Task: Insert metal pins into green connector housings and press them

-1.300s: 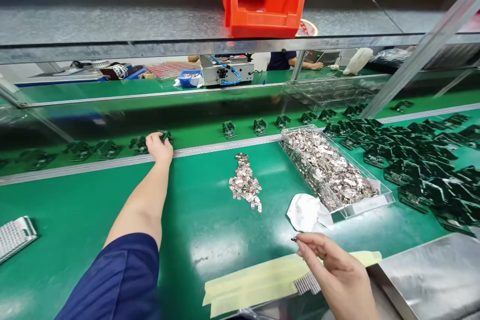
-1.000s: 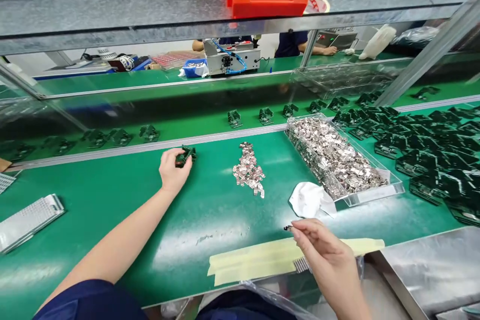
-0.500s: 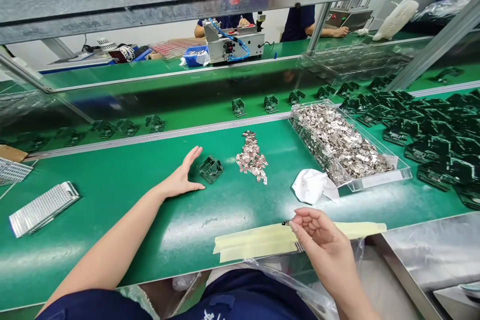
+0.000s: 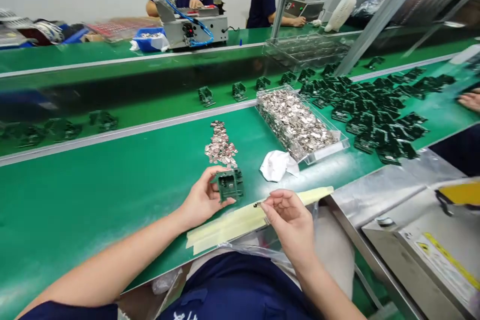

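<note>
My left hand (image 4: 204, 197) grips a dark green plastic housing (image 4: 230, 185) by its left side, fingers behind and thumb below. The housing is tilted so that its hollow inside faces me. Between thumb and fingertips, my right hand (image 4: 288, 215) pinches a small dark piece (image 4: 257, 205) with a metallic glint, too small to name. That piece is to the right of the housing and apart from it. Just behind the housing lies a loose pile of small metal pieces (image 4: 220, 146) on the green work surface (image 4: 112, 195).
A clear tray (image 4: 343, 144) full of small metal pieces stands at the right, a crumpled white cloth (image 4: 275, 165) before it. Many green housings (image 4: 375, 110) lie beyond. Yellow tape (image 4: 221, 227) runs along the front edge. Another person's hand (image 4: 470, 100) shows at far right.
My left hand has taken hold of the housing, lifted it and brought it closer to my right hand. The view has turned to the right. My right hand still pinches the small piece.
</note>
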The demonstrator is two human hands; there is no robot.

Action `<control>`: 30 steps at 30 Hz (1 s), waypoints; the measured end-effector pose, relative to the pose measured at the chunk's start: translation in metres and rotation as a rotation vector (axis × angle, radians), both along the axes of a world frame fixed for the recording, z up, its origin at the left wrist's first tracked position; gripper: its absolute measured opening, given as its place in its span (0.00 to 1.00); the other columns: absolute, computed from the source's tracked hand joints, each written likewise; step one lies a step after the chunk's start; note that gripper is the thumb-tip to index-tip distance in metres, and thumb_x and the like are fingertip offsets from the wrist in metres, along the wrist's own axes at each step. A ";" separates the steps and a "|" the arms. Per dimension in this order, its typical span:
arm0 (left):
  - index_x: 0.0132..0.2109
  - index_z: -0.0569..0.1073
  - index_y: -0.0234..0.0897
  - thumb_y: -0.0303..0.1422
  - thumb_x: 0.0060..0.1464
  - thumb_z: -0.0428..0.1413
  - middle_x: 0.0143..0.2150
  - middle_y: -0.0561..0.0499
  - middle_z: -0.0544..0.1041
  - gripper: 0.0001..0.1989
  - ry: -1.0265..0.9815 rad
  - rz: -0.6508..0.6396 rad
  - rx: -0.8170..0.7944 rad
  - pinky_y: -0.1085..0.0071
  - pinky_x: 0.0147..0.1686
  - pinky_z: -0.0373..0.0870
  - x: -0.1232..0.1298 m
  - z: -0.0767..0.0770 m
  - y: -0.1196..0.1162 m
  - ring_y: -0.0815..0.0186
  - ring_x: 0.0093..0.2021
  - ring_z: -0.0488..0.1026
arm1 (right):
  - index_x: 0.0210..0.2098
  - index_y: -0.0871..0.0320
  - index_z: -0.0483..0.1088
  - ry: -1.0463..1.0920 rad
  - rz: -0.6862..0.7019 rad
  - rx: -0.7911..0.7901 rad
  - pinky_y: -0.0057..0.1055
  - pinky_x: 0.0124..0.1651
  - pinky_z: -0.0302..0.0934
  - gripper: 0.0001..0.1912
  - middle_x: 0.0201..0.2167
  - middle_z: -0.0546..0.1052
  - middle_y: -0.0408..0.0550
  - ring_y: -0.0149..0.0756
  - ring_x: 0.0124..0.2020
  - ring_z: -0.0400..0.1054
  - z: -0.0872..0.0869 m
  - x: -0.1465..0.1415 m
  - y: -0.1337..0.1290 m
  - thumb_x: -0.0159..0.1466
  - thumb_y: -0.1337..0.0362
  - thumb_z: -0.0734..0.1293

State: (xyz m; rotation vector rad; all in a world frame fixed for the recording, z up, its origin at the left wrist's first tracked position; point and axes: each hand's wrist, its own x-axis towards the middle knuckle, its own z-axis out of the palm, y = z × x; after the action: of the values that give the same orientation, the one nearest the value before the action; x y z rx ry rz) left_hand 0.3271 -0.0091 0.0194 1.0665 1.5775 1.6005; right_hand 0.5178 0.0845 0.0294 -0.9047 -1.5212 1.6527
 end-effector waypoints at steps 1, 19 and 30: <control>0.49 0.64 0.42 0.31 0.43 0.67 0.42 0.51 0.73 0.27 -0.077 -0.052 0.012 0.72 0.36 0.75 0.014 0.003 0.008 0.68 0.37 0.75 | 0.38 0.57 0.68 0.009 -0.033 0.006 0.29 0.32 0.64 0.15 0.28 0.74 0.45 0.33 0.28 0.68 0.003 0.001 -0.001 0.56 0.59 0.73; 0.53 0.63 0.42 0.34 0.58 0.56 0.42 0.48 0.73 0.17 -0.163 -0.344 0.029 0.75 0.37 0.72 0.059 -0.014 0.028 0.68 0.39 0.73 | 0.42 0.54 0.63 -0.163 -0.208 0.221 0.29 0.35 0.59 0.13 0.28 0.73 0.40 0.32 0.29 0.64 -0.013 0.009 -0.009 0.60 0.65 0.69; 0.51 0.66 0.42 0.38 0.57 0.56 0.33 0.52 0.70 0.16 -0.069 -0.176 -0.055 0.74 0.28 0.68 0.062 -0.021 0.021 0.68 0.29 0.67 | 0.41 0.55 0.65 -0.133 -0.189 0.178 0.32 0.38 0.64 0.10 0.36 0.70 0.47 0.35 0.36 0.66 -0.012 0.009 -0.014 0.62 0.64 0.68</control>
State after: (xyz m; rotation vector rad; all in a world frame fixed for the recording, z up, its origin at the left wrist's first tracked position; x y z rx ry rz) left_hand 0.3890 0.0115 -0.0014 1.0774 1.4327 1.4532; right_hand 0.5272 0.0707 0.0171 -1.0430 -1.5897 1.3234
